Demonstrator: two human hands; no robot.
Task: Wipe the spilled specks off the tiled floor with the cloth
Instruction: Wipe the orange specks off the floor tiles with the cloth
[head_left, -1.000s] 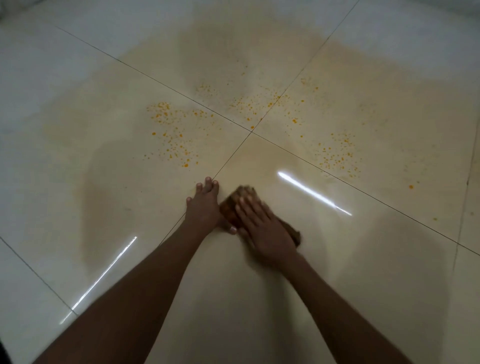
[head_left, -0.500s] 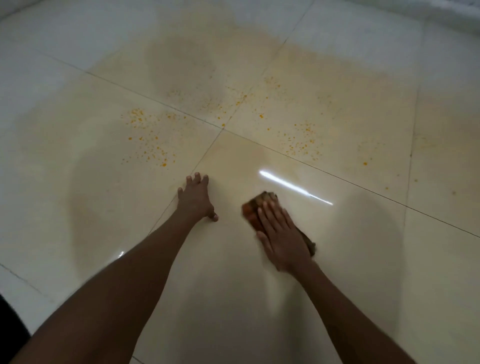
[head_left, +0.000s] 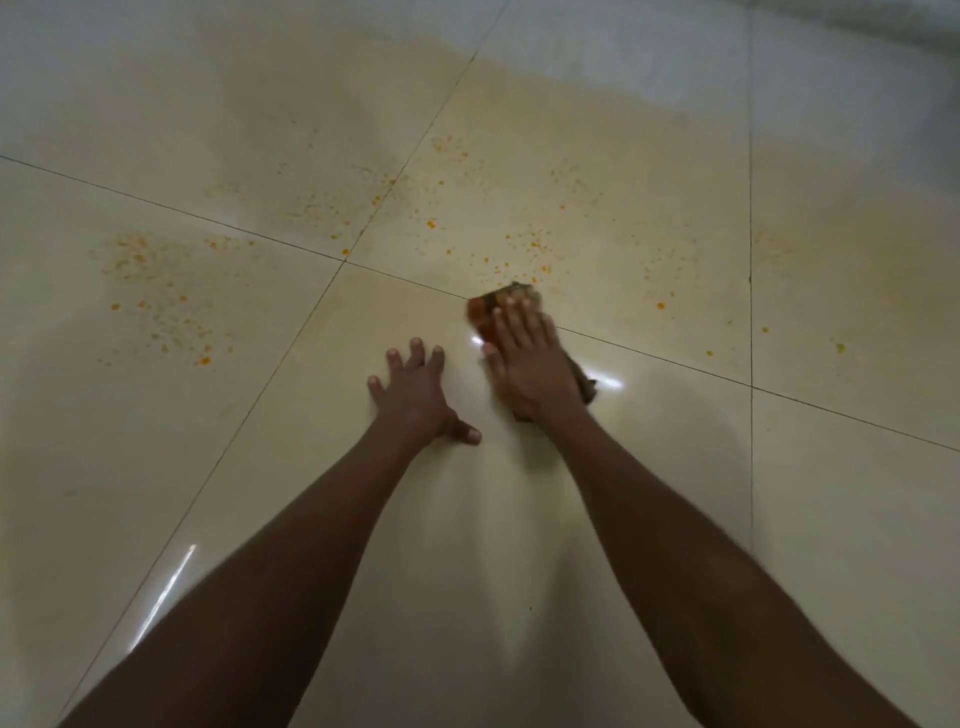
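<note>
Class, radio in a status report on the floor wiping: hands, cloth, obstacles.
Right hand pressed flat on crumpled brown cloth. Left hand splayed on cream tiled floor. Orange specks ahead, unwiped. Nothing in the way.

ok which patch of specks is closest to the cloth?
The patch just beyond the cloth, under the right hand; the left patch and far patch lie clearly farther off.
</note>
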